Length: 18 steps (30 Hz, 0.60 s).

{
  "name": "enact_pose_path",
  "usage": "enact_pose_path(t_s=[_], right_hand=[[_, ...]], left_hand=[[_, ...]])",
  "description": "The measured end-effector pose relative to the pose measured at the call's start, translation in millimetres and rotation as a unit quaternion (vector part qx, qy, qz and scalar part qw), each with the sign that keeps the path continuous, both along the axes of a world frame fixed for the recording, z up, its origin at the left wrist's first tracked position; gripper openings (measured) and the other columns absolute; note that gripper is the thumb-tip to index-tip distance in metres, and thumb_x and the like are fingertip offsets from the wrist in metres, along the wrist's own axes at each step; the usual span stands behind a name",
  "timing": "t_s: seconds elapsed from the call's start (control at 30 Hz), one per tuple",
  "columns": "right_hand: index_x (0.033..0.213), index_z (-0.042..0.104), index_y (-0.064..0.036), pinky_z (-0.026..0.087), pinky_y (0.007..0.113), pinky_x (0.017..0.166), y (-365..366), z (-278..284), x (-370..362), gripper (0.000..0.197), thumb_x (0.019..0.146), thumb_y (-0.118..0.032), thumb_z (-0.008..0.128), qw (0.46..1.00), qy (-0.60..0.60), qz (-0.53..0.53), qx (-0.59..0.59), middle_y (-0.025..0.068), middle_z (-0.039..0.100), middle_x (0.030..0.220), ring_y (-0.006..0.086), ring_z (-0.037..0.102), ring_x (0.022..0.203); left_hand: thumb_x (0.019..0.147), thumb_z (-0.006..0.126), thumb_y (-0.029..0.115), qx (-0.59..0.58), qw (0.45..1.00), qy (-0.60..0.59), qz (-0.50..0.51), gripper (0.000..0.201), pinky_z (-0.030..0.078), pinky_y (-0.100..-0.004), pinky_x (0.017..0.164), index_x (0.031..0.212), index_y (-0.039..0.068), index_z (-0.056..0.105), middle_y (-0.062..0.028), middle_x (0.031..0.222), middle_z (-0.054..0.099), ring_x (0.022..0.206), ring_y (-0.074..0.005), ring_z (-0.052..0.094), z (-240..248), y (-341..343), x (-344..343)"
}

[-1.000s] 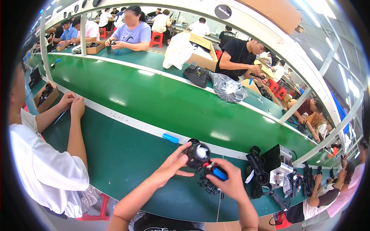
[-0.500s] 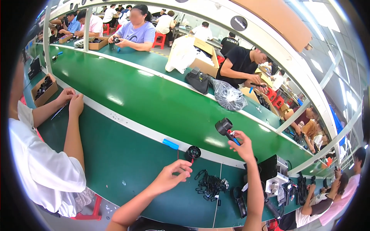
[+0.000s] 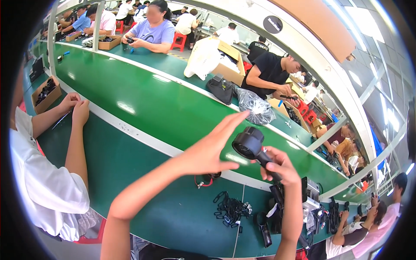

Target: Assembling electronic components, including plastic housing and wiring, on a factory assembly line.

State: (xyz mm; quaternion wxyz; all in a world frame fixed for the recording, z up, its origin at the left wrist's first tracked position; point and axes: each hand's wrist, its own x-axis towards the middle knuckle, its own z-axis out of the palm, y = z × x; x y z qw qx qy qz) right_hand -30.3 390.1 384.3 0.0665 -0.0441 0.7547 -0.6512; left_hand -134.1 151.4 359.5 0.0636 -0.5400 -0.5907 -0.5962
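Note:
My right hand (image 3: 281, 167) is wrapped round the handle of a black handheld fan (image 3: 248, 143), its round head raised and tilted above the bench edge. Just left of that head, my left hand (image 3: 214, 145) is open, with fingers stretched out and thumb apart, holding nothing. Behind my left wrist, a second round black fan part (image 3: 213, 176) lies mostly hidden on the bench, and a red wire (image 3: 203, 185) runs out beside it. A pile of small black loops with metal clips (image 3: 232, 209) lies on the green bench nearer to me.
Black fan parts (image 3: 263, 227) and a metal-and-black device (image 3: 311, 193) stand at the right. A green conveyor belt (image 3: 143, 102) crosses ahead. Beyond it lie a clear plastic bag (image 3: 256, 108) and a black pouch (image 3: 222, 89). A co-worker in white (image 3: 47, 173) sits at my left.
My left hand has risen from the fan part on the bench to beside the raised fan. My right hand has brought the fan closer, its head now larger. The blue piece is now hidden behind my left arm.

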Motion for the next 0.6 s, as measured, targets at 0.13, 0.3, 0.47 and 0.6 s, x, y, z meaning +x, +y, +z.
enact_pose_path(t_s=[0.13,0.3,0.47,0.6], right_hand=[[0.123,0.042,0.0034,0.042,0.020,0.040,-13.3,41.1,14.2,0.061,0.077,-0.029,0.067,0.999,0.013,0.033,-0.022,0.0195,0.060,0.100,0.0140,0.057,0.054],[0.125,0.040,0.0052,0.042,0.020,0.040,-27.8,51.3,40.3,0.062,0.079,-0.029,0.066,0.996,0.016,0.028,-0.079,0.0213,0.060,0.100,0.0149,0.058,0.054],[0.124,0.042,0.0034,0.042,0.020,0.042,-35.9,39.3,50.4,0.060,0.079,-0.028,0.066,0.996,0.015,0.002,-0.084,0.0216,0.060,0.100,0.0149,0.057,0.054],[0.123,0.044,0.0021,0.043,0.021,0.043,-37.8,28.9,53.0,0.053,0.080,-0.019,0.065,0.994,0.003,0.001,-0.105,0.0180,0.058,0.101,0.0148,0.058,0.058]], left_hand=[[0.066,0.070,-0.001,0.004,0.991,0.033,-0.131,0.083,0.034,-0.0411,0.102,0.137,0.010,0.029,-0.0070,0.129,0.039,0.121,-0.0250,0.040,38.4,10.1,-11.6],[0.066,0.065,-0.009,-0.007,0.974,-0.040,-0.224,0.073,0.040,-0.0389,0.098,0.131,0.014,0.042,-0.0064,0.125,0.043,0.119,-0.0223,0.043,51.0,4.8,-4.0],[0.064,0.064,-0.011,-0.037,0.970,-0.035,-0.237,0.074,0.041,-0.0384,0.097,0.131,0.014,0.043,-0.0066,0.125,0.043,0.117,-0.0225,0.044,49.2,-0.3,-1.2],[0.063,0.065,-0.010,-0.068,0.971,-0.032,-0.228,0.068,0.040,-0.0376,0.098,0.125,0.012,0.046,-0.0067,0.123,0.045,0.117,-0.0229,0.043,44.5,1.8,-2.0]])
